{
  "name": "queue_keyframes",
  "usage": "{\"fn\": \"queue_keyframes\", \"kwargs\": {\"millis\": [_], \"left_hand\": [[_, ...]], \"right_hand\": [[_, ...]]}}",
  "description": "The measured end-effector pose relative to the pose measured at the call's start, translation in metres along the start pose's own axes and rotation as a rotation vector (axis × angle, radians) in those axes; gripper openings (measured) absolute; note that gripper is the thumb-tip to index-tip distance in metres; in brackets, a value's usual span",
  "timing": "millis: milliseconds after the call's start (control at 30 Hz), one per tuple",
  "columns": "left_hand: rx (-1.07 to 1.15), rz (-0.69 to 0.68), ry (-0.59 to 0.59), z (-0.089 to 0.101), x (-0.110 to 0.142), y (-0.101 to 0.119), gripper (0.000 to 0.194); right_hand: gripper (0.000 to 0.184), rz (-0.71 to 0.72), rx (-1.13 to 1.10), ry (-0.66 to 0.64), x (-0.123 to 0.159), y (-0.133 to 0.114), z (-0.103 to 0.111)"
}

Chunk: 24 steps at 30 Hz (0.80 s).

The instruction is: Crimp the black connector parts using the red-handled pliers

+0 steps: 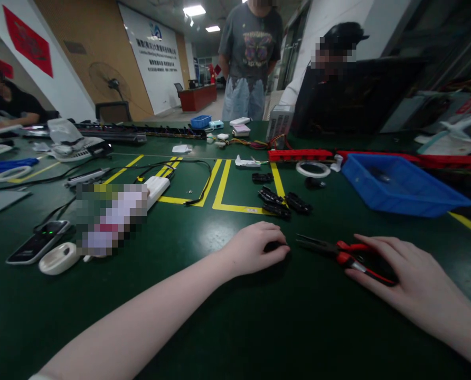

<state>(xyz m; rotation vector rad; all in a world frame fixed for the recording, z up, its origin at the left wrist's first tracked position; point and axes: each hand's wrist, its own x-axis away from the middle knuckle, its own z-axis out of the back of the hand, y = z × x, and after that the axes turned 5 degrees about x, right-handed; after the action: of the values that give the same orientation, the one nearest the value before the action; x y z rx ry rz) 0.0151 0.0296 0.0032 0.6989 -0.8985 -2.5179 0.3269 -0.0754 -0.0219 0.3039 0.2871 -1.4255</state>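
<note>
In the head view my right hand [405, 279] is wrapped around the red and black handles of long-nose pliers [344, 254]. Their dark, slim jaws point left, and a narrow gap shows at the tips. Just left of those tips, my left hand [259, 248] rests low over the table with its fingers curled toward the thumb. A dark patch shows between thumb and fingers; whether it is a small part or shadow I cannot make out. Beyond both hands lie several black plastic pieces [273, 196], partly over a yellow tape line [243, 209].
A blue bin [405, 184] stands at right, near a white tape roll [313, 169] and a red strip [299, 154]. At left are a power strip [157, 191], cables and a black device [39, 243]. Other people are across the green table [204, 327].
</note>
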Motion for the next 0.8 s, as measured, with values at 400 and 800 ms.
{"fn": "queue_keyframes", "kwargs": {"millis": [400,800], "left_hand": [[0.133,0.051,-0.019,0.001,0.0,0.002,0.012],[0.221,0.081,-0.026,0.002,-0.001,-0.003,0.01]], "right_hand": [[0.048,0.055,-0.006,0.002,0.01,-0.017,0.024],[0.052,0.071,-0.086,-0.005,0.015,-0.02,0.027]]}}
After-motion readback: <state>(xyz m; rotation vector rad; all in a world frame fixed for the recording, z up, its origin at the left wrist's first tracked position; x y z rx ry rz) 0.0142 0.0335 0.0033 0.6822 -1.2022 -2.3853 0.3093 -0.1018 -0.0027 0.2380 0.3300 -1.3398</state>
